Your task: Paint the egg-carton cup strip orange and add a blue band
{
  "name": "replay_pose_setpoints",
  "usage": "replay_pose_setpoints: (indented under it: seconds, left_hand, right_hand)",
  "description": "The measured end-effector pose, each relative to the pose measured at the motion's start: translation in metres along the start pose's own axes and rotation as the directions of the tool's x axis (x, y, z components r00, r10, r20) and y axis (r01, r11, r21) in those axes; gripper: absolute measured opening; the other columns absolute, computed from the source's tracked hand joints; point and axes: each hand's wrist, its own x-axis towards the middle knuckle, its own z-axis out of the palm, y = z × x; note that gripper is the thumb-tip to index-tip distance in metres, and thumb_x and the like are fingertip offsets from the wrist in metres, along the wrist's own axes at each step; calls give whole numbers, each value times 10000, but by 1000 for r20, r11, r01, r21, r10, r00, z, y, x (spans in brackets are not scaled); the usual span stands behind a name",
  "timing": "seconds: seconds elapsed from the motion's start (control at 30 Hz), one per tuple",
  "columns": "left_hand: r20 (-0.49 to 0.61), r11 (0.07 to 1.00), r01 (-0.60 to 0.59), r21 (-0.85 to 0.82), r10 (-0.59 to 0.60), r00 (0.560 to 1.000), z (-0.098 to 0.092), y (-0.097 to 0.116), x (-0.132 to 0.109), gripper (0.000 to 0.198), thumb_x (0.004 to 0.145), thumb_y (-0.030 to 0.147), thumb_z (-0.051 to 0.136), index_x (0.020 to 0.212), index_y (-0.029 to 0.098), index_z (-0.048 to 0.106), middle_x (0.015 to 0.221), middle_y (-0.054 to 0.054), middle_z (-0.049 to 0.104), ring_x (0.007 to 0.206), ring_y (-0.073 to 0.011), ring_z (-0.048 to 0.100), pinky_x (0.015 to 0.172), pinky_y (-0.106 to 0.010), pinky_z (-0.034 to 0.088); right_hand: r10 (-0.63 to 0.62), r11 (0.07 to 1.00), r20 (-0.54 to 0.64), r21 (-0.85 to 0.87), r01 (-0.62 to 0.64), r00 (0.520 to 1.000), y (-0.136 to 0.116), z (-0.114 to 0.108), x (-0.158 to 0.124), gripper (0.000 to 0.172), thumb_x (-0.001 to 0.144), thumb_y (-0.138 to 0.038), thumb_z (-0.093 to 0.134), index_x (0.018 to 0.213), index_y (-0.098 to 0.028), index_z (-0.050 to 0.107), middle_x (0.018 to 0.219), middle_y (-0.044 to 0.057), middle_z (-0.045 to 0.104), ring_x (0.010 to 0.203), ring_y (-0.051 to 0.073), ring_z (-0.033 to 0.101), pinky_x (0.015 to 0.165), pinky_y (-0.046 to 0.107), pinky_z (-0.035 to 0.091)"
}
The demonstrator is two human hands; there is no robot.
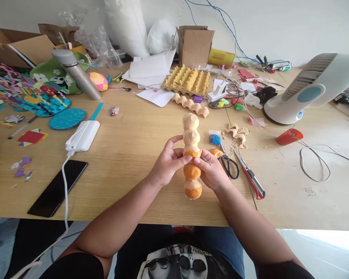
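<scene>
Between my two hands, over the table's front middle, is an upright strip of egg-carton cups [191, 136]. Its lower cups carry orange, clay-like coating, while the upper ones are bare tan. My left hand [169, 162] grips it from the left, thumb on an orange cup. From the right, my right hand [211, 169] closes on the strip, thumb pressed to the orange. A thin blue stick [205, 160] pokes out by my right fingers; how it is held is unclear. Partly behind that hand lie orange clay [216, 152] and black-handled scissors [230, 166].
A red utility knife [253, 177] lies right of the scissors, near a blue clay packet [215, 138] and torn carton scraps [237, 132]. Further back are a cut carton strip [190, 104] and yellow egg tray [187, 80]. A white fan [305, 87] stands right; a phone [58, 188] lies left.
</scene>
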Motion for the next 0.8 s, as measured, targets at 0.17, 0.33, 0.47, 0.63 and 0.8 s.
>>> replay_pose_setpoints:
  seconds: [0.17, 0.33, 0.47, 0.63, 0.8]
  left_hand:
    - [-1, 1000, -16, 15, 16, 1000, -2, -3, 0, 798, 790, 301, 960, 1426, 267, 479, 932, -7, 815, 921, -218, 792, 906, -353, 556]
    - [16, 1000, 4, -9, -4, 1000, -3, -4, 0, 810, 777, 298, 971, 1412, 268, 469, 942, -2, 814, 925, -208, 786, 892, -336, 553]
    - [62, 996, 71, -59, -68, 996, -5, -3, 2, 822, 773, 334, 978, 1419, 263, 475, 1000, -22, 819, 941, -208, 782, 847, -314, 541]
    - [61, 991, 87, -97, -82, 995, -4, 0, 3, 793, 797, 395, 960, 1422, 248, 494, 1006, -33, 814, 889, -189, 771, 826, -312, 544]
    - [-24, 996, 64, -68, -66, 998, -1, -2, 1, 843, 762, 253, 967, 1451, 259, 481, 1004, -16, 816, 899, -170, 759, 851, -304, 543]
  right_hand:
    - [-17, 999, -8, -28, 17, 1000, 1, 2, 0, 434, 671, -452, 1026, 904, -232, 733, 873, 4, 751, 816, 173, 677, 808, 315, 546]
    - [-17, 999, 0, -28, 17, 1000, 1, 4, -2, 412, 673, -417, 1029, 890, -223, 737, 865, -11, 747, 792, 151, 656, 798, 294, 531]
    - [46, 998, 21, 42, -47, 999, 2, 2, -1, 433, 662, -415, 1037, 910, -222, 740, 847, -8, 749, 780, 157, 663, 769, 292, 536]
    - [69, 990, 16, 121, -71, 997, 3, -1, 2, 460, 656, -407, 1047, 959, -220, 755, 903, 2, 768, 802, 155, 686, 760, 280, 554]
    - [63, 991, 33, 113, -66, 997, 3, -2, 3, 446, 657, -397, 1049, 940, -221, 753, 919, 2, 772, 807, 151, 687, 761, 272, 559]
